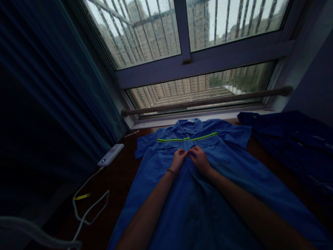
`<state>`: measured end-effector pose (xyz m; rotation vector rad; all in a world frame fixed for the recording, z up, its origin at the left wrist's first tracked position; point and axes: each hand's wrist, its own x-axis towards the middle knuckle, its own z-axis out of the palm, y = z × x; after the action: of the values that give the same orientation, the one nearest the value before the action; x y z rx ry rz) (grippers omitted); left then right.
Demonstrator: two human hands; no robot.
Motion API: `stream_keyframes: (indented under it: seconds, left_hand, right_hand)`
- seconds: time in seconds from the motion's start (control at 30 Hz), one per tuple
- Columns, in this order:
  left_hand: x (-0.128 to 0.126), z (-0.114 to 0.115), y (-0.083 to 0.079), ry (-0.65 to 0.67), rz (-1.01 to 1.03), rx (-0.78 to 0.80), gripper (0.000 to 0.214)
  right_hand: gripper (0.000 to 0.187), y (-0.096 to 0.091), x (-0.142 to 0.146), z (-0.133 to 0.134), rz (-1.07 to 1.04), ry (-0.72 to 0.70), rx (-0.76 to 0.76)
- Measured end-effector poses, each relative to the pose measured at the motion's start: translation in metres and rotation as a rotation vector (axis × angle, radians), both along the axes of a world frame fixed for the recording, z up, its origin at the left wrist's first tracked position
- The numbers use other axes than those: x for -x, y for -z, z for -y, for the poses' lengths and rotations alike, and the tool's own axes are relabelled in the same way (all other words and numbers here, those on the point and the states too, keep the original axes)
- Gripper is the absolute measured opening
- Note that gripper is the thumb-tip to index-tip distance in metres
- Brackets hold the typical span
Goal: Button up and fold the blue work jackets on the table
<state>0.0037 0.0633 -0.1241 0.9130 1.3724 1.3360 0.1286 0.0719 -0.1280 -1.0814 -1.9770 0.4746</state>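
A blue short-sleeved shirt [156,173] lies spread out face up, its collar toward the window and a yellow-green stripe across the chest. Both my hands meet at its front placket, just below the stripe. My left hand [179,159], with a bracelet at the wrist, pinches the placket's edge between thumb and fingers. Close against it, my right hand [199,158] also pinches the fabric there. Whether a button sits between the fingertips is hidden. Lower down, the shirt front falls in loose folds between my forearms.
On the left a white power bank [111,155] with a white cable [82,220] lies on the dark wooden surface [125,184], near a yellow strip [82,197]. Dark blue folded clothing [291,139] lies at right. A rail [208,102] crosses the window; a blue curtain [65,86] hangs left.
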Motion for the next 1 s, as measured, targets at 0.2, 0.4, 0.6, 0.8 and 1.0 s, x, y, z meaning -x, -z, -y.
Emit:
stream_keyframes:
  seconds: [0.2,0.4,0.6,0.8,1.0]
  left_hand:
    - [0.002,-0.001,-0.0003,0.03,-0.004,0.028,0.031]
    - [0.0032,-0.0013,-0.0003,0.008,0.001,0.04,0.031]
    - [0.0028,-0.0017,0.0026,-0.049,-0.012,0.037,0.03]
    - [0.0002,-0.0029,0.0036,-0.151,-0.003,0.025,0.037]
    - [-0.0017,-0.0024,0.0003,-0.174,0.027,0.015,0.035]
  right_hand:
    - [0.015,-0.0005,0.0003,0.0015,-0.039,0.014,0.002]
    - [0.015,-0.0019,0.0003,0.0032,-0.009,-0.01,-0.003]
    - [0.016,-0.0024,0.001,0.0032,0.036,-0.03,-0.046]
    - [0.016,0.0008,0.0005,-0.0014,-0.014,-0.039,-0.003]
    - [0.018,-0.003,-0.0017,0.0008,-0.073,-0.052,0.004]
